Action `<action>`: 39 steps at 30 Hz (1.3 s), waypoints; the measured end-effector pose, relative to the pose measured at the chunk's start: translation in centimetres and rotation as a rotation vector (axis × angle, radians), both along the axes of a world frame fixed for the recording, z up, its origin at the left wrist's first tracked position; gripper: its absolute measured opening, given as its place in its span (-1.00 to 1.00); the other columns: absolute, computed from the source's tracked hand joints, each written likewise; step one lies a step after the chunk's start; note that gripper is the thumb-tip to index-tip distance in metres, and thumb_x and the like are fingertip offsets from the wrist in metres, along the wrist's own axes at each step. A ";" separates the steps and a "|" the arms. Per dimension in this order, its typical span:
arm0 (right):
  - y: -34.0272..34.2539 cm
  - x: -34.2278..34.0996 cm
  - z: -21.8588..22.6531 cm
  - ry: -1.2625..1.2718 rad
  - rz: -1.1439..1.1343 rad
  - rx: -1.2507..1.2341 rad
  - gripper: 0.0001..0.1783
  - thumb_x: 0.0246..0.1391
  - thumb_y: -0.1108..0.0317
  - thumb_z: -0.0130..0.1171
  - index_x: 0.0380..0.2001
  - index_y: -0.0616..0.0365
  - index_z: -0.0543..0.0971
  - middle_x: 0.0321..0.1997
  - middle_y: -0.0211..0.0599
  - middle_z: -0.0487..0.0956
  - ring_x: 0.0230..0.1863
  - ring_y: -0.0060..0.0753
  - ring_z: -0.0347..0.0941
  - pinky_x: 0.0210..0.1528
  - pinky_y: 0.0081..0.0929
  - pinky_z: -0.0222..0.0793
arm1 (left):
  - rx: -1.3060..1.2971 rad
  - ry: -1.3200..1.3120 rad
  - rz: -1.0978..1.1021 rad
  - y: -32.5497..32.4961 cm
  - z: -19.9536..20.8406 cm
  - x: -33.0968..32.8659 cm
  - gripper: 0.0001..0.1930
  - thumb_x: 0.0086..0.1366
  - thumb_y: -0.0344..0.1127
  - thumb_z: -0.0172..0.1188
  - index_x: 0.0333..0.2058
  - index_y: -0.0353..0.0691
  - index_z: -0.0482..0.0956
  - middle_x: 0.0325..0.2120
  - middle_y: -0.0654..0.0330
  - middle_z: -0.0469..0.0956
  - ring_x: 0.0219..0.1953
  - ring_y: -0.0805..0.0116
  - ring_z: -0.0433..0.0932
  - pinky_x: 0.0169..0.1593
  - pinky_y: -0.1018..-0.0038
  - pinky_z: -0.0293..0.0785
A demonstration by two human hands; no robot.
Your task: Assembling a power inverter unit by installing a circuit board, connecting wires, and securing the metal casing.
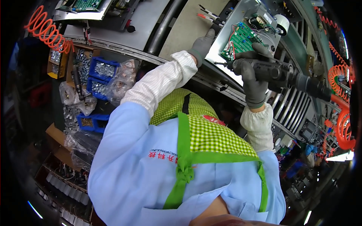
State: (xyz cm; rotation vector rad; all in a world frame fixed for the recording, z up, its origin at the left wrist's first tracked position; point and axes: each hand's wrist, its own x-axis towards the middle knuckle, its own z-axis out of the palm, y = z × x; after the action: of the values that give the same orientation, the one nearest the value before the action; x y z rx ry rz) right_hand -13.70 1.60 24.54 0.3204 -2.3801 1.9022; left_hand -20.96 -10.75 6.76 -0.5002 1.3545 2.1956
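Observation:
My right hand (252, 81), in a grey glove, is wrapped round a black pistol-shaped power screwdriver (271, 71). Its thin bit points left, at the near edge of an open metal case (217, 47); whether it touches a screw is too small to tell. My left hand (203, 47), gloved too, grips the left side wall of that case, its fingers partly hidden. Inside the case sits a green circuit board (241, 39) with red and white wires. A white cylindrical part (282, 24) stands at the case's far right. Loose black, white and red cable ends (211, 17) lie beyond my left hand.
An orange-red hose (341, 116) trails from the screwdriver's rear. Blue bins (103, 68) of small metal fasteners and plastic bags (122, 81) stand at left, below a red coiled hose (49, 32). Metal rollers (288, 107) lie at right. Another case with a board (86, 4) sits far left.

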 end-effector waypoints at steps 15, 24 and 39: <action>17.1 8.4 8.0 0.357 -0.020 -0.267 -0.44 0.01 0.45 0.26 0.13 0.08 0.39 -0.18 -0.11 0.57 -0.17 -0.08 0.55 -0.09 -0.10 0.53 | 0.330 -0.525 -0.064 3.4 -4.3 16.9 -0.54 0.31 0.21 0.04 -0.33 -0.12 0.48 -0.73 0.48 0.01 -0.71 0.61 0.04 -0.61 0.62 -0.04; 22.2 7.7 1.2 0.186 -0.056 -0.395 -0.40 -0.01 0.34 0.32 0.09 0.15 0.33 -0.24 -0.18 0.56 -0.15 -0.10 0.56 -0.10 -0.14 0.55 | 1.418 -0.522 0.078 20.2 -0.3 20.2 -0.10 -0.22 0.44 0.24 -0.05 -0.20 0.47 -0.67 0.46 0.05 -0.61 0.63 0.14 -0.50 0.71 0.08; 22.7 7.4 -1.7 0.206 -0.055 -0.298 -0.42 0.03 0.13 0.13 0.10 0.12 0.34 -0.23 -0.19 0.59 -0.20 -0.06 0.59 -0.16 -0.09 0.56 | 1.539 -0.471 0.315 23.9 -0.5 19.9 -0.41 -0.24 0.43 0.26 -0.52 0.04 0.39 -0.76 0.49 -0.03 -0.73 0.64 0.05 -0.61 0.67 -0.01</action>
State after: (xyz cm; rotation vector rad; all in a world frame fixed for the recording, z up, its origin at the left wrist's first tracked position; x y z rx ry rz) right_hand -6.28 24.30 22.88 0.4006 -1.9250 2.0491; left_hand -1.08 13.13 6.27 -0.5090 -0.7828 2.3741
